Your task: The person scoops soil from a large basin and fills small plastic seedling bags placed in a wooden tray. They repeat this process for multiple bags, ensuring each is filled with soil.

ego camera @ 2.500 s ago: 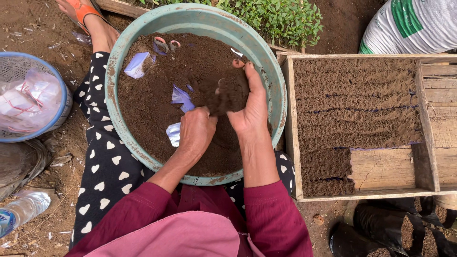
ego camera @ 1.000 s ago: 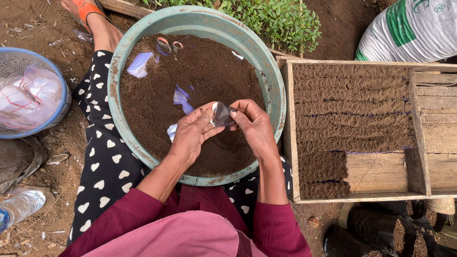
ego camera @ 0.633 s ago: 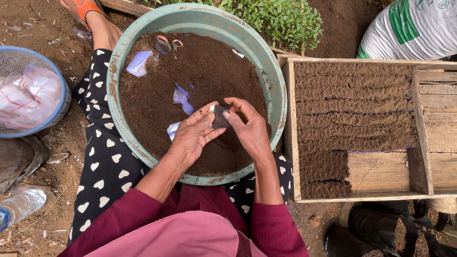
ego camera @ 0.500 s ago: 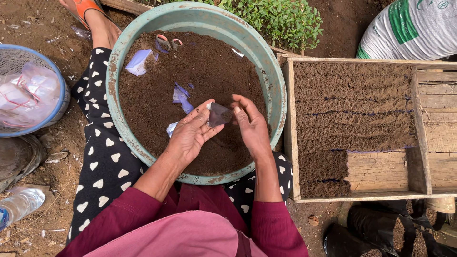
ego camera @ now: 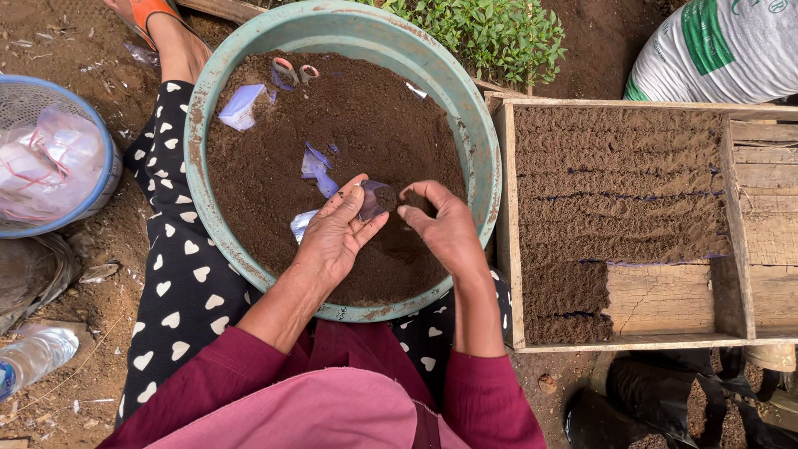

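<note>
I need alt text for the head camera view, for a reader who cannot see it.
Seen from above, a person's left hand holds a small clear plastic bag open over a green basin of dark soil, while the right hand pinches soil beside it. A wooden tray packed with soil-filled bags stands to the right.

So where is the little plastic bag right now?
The little plastic bag sits in the left hand, over the soil in the green basin.

One green basin, one wooden tray, one blue basket, one plastic bottle, one white sack and two hands are counted.
</note>
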